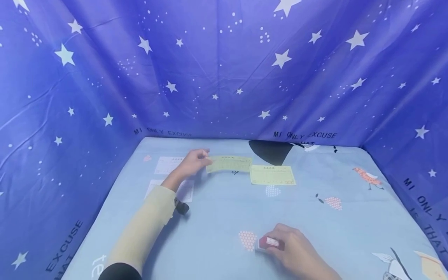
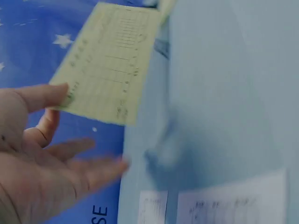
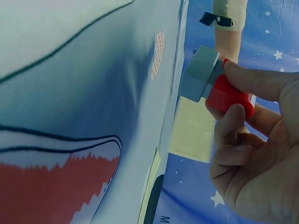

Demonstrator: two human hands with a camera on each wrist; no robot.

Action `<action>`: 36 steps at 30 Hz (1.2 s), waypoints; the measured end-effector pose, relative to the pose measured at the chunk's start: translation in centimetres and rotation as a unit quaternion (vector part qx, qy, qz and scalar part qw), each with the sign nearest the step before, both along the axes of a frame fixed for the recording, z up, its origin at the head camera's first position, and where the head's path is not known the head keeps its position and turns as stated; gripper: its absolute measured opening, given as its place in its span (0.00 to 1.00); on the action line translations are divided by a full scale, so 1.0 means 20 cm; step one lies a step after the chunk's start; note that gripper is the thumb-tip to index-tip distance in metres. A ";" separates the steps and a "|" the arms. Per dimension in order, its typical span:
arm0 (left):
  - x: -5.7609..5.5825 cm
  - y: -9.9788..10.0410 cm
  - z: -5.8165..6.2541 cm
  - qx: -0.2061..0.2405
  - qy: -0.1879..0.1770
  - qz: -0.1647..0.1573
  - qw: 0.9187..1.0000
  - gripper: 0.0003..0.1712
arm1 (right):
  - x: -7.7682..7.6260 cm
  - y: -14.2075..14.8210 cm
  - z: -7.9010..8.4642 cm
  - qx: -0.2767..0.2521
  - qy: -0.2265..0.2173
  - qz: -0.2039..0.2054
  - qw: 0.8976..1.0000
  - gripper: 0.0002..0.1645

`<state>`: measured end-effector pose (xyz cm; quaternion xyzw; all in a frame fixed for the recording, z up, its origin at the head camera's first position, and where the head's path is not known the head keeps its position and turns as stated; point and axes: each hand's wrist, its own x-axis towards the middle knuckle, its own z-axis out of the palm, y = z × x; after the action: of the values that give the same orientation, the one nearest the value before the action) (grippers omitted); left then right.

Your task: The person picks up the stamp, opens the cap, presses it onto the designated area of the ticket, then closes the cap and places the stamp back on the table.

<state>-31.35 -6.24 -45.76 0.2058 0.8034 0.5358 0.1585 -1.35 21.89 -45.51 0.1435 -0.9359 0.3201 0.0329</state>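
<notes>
At the back of the table, my left hand (image 1: 192, 162) pinches a yellow-green printed slip (image 1: 229, 163) by its left end, between thumb and forefinger. The slip (image 2: 107, 65) is raised off the cloth and bows a little, the other fingers spread below it. A second yellow-green slip (image 1: 273, 175) lies flat just to its right, their edges meeting in the head view. Near the front, my right hand (image 1: 297, 245) grips a red and grey stamp (image 1: 272, 243) on its side. In the right wrist view, thumb and fingers wrap the red body (image 3: 230, 95), with the grey end (image 3: 198, 73) pointing away.
Two white printed sheets (image 1: 167, 165) (image 1: 185, 191) lie at the left, partly hidden behind my left forearm. A pale blue patterned cloth (image 1: 217, 217) covers the table. Blue star-printed curtains (image 1: 224, 70) enclose the back and both sides.
</notes>
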 end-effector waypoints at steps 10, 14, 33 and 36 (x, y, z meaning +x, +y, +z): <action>0.24 -0.04 -0.03 0.269 -0.218 -0.080 0.935 0.08 | 0.01 -0.01 0.02 0.002 0.001 -0.008 1.000 0.19; 0.39 -0.03 -0.09 0.285 -0.238 -0.123 0.920 0.11 | 0.02 0.00 0.03 0.000 -0.023 -0.024 0.999 0.19; 0.85 0.08 -0.29 0.184 -0.272 -0.107 0.939 0.10 | 0.05 0.10 0.12 -0.027 -0.019 -0.057 0.998 0.19; 0.87 0.09 -0.30 0.135 -0.226 -0.080 0.961 0.10 | 0.03 0.10 0.10 -0.007 -0.017 -0.061 0.998 0.20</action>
<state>-14.03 -4.48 -51.68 0.1626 0.6480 0.6573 0.3488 -0.73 23.98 -43.52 0.0801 -0.9412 0.3262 0.0371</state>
